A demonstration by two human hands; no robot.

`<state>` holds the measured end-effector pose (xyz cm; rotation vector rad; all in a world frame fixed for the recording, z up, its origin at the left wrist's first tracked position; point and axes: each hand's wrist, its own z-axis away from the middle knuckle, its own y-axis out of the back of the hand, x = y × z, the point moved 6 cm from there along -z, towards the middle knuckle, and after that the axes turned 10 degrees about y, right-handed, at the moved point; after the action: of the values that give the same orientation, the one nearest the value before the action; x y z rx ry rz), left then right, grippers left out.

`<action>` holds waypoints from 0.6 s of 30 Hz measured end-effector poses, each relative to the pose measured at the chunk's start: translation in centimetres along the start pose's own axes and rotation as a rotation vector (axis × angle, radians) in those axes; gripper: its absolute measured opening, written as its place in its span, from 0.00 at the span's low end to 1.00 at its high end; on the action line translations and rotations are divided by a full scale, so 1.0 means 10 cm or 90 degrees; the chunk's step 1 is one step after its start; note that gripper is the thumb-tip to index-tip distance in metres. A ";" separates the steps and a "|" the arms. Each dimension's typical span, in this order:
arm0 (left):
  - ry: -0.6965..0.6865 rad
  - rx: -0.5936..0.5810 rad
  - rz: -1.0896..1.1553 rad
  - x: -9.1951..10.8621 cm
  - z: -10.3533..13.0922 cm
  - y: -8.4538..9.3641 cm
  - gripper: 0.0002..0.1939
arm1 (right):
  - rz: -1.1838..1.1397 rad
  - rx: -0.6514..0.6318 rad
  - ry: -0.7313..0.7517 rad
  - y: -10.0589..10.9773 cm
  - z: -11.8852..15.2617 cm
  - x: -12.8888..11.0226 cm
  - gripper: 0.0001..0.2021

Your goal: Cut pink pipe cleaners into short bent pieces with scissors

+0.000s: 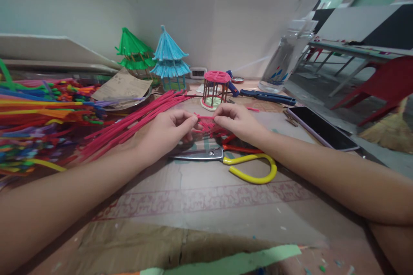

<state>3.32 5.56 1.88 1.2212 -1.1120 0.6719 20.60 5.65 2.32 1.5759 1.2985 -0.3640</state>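
Between my two hands a short piece of pink pipe cleaner [205, 117] is stretched level above the table. The thumb and fingers of my left hand [176, 126] pinch its left end, and my right hand [237, 121] pinches the other end. Just below lies a small heap of cut pink pieces [209, 128], partly hidden by the fingers. Scissors [211, 153] with yellow and red handles rest nearer to me, blades pointing left. A bundle of long pink pipe cleaners [135, 118] lies beside my left hand. Behind my hands stands a small round frame with a pink top [217, 78].
Many coloured pipe cleaners [41, 116] pile up at the left. Green [134, 49] and blue [170, 56] pagoda models stand at the back. Blue-handled pliers [267, 96], a water bottle [280, 62] and a phone [322, 128] are at the right. Cardboard [129, 242] lies in front.
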 end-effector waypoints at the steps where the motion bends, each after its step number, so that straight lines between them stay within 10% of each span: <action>1: -0.001 0.002 -0.001 0.00 0.00 0.00 0.15 | -0.004 0.002 0.000 0.00 0.00 0.00 0.04; 18: -0.015 -0.005 -0.026 -0.01 0.00 0.00 0.15 | 0.167 0.007 0.073 0.00 0.00 -0.07 0.03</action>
<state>3.26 5.59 1.76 1.2442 -1.1048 0.6226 20.35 5.25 2.91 1.7719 1.1579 -0.1185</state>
